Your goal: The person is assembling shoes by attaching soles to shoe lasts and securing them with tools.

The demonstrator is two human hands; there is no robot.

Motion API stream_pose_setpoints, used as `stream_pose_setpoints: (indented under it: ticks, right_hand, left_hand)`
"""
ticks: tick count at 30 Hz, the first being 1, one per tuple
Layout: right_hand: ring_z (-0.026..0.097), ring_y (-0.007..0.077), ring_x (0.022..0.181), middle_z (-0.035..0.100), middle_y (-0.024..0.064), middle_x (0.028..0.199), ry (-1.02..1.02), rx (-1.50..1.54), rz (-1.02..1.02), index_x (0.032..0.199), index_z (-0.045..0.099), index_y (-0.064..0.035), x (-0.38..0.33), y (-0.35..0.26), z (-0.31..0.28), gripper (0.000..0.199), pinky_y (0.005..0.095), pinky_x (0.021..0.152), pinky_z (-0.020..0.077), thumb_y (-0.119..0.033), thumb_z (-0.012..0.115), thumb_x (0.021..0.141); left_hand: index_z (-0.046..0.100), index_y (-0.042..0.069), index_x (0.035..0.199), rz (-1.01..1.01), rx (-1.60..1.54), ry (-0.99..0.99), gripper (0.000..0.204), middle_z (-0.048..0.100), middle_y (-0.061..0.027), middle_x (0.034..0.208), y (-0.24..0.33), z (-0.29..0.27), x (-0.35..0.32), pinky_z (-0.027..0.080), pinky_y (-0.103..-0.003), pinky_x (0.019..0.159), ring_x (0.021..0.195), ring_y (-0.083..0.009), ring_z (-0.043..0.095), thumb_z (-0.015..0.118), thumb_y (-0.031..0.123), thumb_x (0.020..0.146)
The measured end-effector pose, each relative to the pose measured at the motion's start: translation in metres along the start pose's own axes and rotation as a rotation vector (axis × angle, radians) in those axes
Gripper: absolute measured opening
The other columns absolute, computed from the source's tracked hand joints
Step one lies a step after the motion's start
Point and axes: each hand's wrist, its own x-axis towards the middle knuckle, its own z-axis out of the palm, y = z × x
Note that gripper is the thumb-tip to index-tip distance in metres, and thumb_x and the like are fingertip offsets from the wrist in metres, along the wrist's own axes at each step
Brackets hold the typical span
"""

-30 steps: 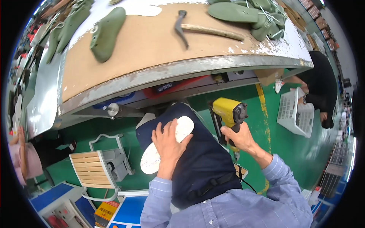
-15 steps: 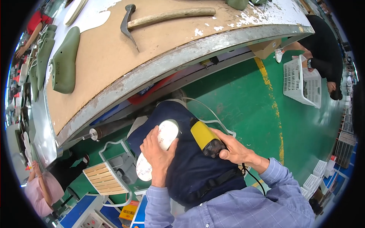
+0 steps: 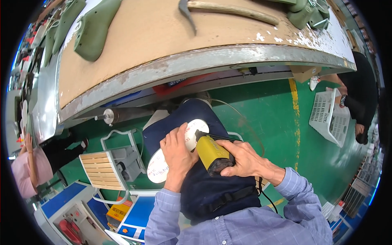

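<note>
A white insole (image 3: pixel 157 168) with red print lies over my lap, sole face up; the shoe last under it barely shows. My left hand (image 3: pixel 177 153) is wrapped round its waist, fingers on the far side and thumb on the near side. In my right hand (image 3: pixel 243 159) is a yellow and black corded power tool (image 3: pixel 213 153), shaped like an electric staple gun. Its black nose is at the insole's upper end, seemingly touching it. Green shoe lasts (image 3: pixel 93 34) stand on the workbench (image 3: pixel 134 45), near a hammer (image 3: pixel 232 11) with a wooden handle.
The bench's metal edge (image 3: pixel 204 61) curves in front of my knees. A slatted wooden chair (image 3: pixel 102 170) stands at my left. To the right, a co-worker (image 3: pixel 361 94) bends beside a white basket (image 3: pixel 324 116). Another person in pink (image 3: pixel 34 163) is at far left.
My right hand has brought the yellow tool leftward, its nose now at the insole's upper end. My left hand still holds the insole and last. The head view has turned, shifting the bench.
</note>
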Motion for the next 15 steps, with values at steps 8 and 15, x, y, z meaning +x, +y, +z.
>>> stream_pose_setpoints:
  ticks: [8,15]
  right_hand:
    - [0.065,0.0413,0.081,0.066,0.0235,0.087,-0.166,-0.09,0.113,0.123,0.05,0.0044,0.012,-0.024,0.006,0.098,0.0441,0.073,0.0523,-0.08,0.054,0.074]
    - [0.065,0.0439,0.085,0.065,0.0261,0.089,-0.369,-0.057,0.131,0.125,0.048,0.0057,0.026,-0.046,0.031,0.097,0.0456,0.075,0.0516,-0.078,0.052,0.077]
  left_hand:
    - [0.047,0.008,0.134,0.035,0.046,-0.024,0.077,0.053,-0.0143,0.122,-0.013,0.001,-0.01,0.035,-0.045,0.097,0.113,-0.0317,0.051,0.079,0.021,0.065]
    - [0.047,0.005,0.135,-0.099,0.075,0.041,0.08,0.039,-0.0215,0.144,-0.048,-0.04,-0.098,0.029,-0.057,0.107,0.13,-0.0397,0.041,0.083,0.027,0.067]
